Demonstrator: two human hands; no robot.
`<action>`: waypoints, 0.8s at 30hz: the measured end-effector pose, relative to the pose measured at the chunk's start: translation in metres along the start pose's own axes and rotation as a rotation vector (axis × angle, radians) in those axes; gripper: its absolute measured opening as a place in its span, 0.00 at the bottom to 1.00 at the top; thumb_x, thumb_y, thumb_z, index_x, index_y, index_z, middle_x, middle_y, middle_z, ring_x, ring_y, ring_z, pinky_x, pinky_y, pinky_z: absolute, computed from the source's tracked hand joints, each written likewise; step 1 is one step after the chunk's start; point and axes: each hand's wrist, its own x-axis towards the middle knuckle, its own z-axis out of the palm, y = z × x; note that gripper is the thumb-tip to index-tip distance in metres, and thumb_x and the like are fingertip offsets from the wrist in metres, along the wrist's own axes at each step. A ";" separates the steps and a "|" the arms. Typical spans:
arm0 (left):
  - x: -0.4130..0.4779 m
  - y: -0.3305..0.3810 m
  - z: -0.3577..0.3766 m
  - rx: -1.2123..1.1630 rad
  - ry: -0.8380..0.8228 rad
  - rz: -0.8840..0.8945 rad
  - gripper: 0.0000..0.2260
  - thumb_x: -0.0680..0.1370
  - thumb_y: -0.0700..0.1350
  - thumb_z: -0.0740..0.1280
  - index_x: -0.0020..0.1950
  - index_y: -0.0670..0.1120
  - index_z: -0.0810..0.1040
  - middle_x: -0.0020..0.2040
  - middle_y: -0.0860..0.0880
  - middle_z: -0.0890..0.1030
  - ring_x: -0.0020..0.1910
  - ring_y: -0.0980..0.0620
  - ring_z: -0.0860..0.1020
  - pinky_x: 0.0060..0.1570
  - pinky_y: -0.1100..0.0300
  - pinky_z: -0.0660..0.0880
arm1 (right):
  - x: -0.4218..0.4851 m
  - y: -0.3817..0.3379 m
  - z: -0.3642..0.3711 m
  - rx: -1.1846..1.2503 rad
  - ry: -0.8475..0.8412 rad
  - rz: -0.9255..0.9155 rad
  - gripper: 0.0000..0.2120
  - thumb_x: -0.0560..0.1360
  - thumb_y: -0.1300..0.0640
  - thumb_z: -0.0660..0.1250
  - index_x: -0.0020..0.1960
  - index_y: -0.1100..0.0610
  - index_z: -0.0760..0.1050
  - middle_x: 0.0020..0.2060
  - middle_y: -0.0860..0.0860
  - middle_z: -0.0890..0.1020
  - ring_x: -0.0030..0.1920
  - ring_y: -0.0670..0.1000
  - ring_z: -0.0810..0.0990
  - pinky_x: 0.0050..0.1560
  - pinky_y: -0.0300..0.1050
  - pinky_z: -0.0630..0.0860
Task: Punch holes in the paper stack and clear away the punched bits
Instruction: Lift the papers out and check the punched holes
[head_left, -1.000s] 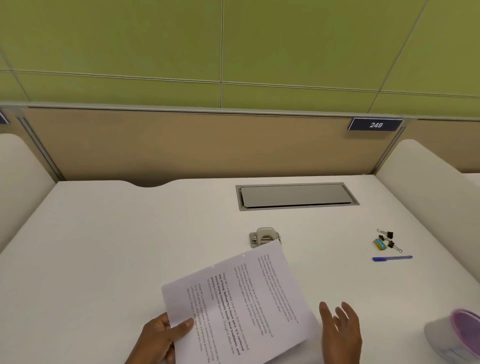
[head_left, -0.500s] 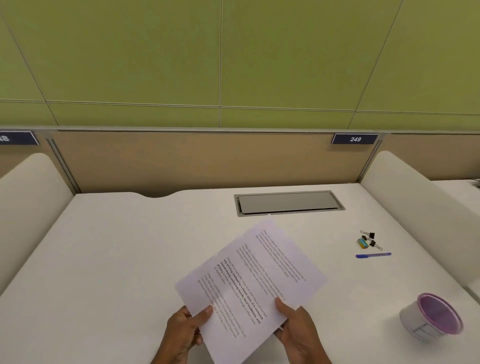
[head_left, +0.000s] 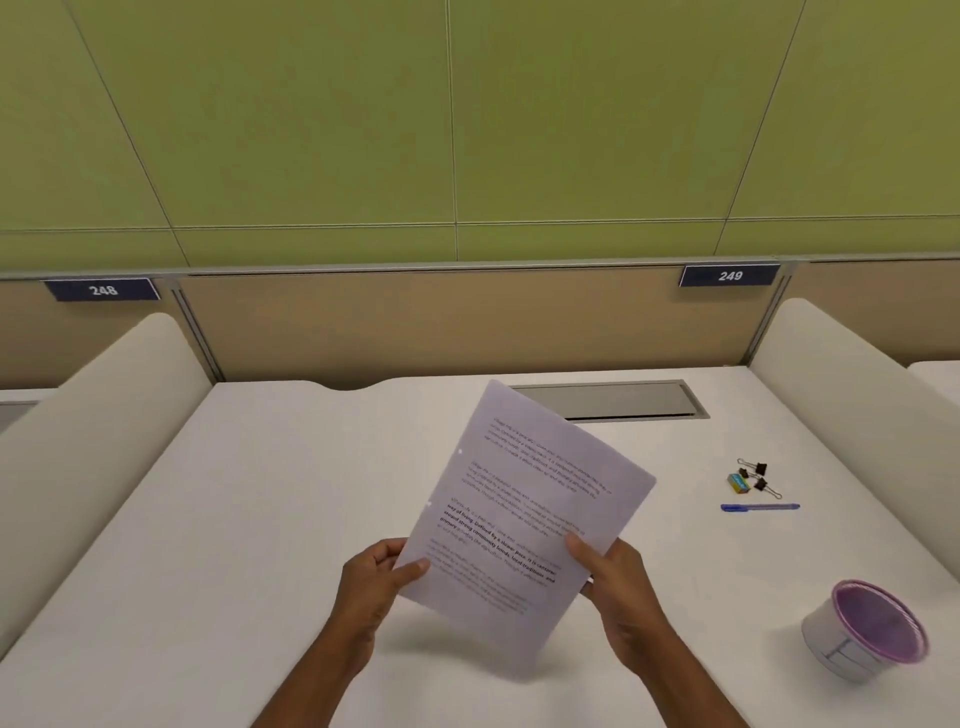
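**A:** Where's the paper stack (head_left: 524, 514)?

**B:** Held up off the desk (head_left: 260, 493), tilted, on the near side of the grey hatch (head_left: 623, 400). Its top corner overlaps the hatch's left end in view.

**A:** How will it handle?

**B:** Light and floppy, I'd judge. The thin sheets bow and may slide apart, so it's best pinched at both side edges, low down.

**A:** And the hands?

**B:** The left hand (head_left: 374, 582) pinches the lower left edge, thumb on top. The right hand (head_left: 613, 577) grips the lower right edge likewise — both closed on paper, touching nothing else.

A green panelled wall (head_left: 337, 119) rises behind a tan partition (head_left: 441, 322). White dividers (head_left: 104, 395) flank the white counter (head_left: 234, 519).
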 end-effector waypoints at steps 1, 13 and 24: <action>-0.002 0.001 0.001 0.021 -0.003 0.021 0.12 0.72 0.38 0.76 0.54 0.46 0.83 0.48 0.50 0.88 0.48 0.50 0.85 0.42 0.64 0.77 | -0.001 -0.001 0.001 -0.019 -0.011 0.001 0.12 0.79 0.59 0.68 0.62 0.56 0.79 0.56 0.54 0.86 0.56 0.57 0.84 0.58 0.58 0.80; 0.000 0.014 -0.001 0.012 -0.047 0.184 0.10 0.76 0.40 0.73 0.55 0.53 0.84 0.51 0.53 0.87 0.50 0.52 0.85 0.47 0.61 0.80 | -0.005 0.016 0.035 -0.210 -0.015 -0.030 0.09 0.81 0.56 0.65 0.59 0.51 0.81 0.52 0.50 0.87 0.52 0.53 0.85 0.51 0.48 0.81; 0.006 0.024 -0.017 -0.074 -0.063 0.177 0.11 0.78 0.38 0.70 0.54 0.53 0.84 0.51 0.54 0.87 0.48 0.57 0.85 0.40 0.68 0.79 | -0.008 0.028 0.066 -0.263 0.226 -0.100 0.10 0.80 0.60 0.65 0.56 0.47 0.81 0.47 0.45 0.87 0.48 0.46 0.85 0.45 0.42 0.81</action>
